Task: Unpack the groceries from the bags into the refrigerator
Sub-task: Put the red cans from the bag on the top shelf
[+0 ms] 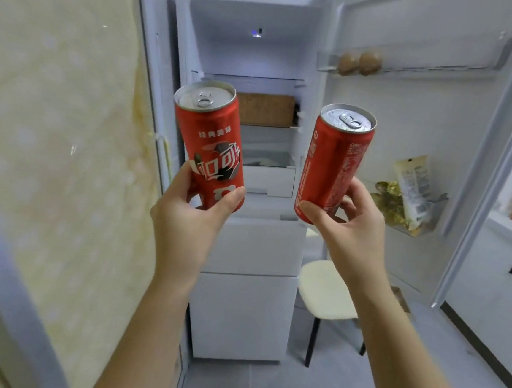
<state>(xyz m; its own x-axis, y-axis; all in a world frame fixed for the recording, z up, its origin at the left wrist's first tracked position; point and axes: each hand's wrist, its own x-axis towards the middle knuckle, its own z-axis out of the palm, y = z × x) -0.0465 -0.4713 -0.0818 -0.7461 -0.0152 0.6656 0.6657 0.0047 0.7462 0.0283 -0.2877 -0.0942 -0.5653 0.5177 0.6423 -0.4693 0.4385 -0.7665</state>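
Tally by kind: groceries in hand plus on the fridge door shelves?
Cans: 2
Eggs: 2
Packets: 2
Total: 6

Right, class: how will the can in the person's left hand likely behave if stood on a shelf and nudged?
The red can is tall and slim, so it probably tips easily. On its side it would likely roll. Its tab looks unpulled, so probably full and stiff.
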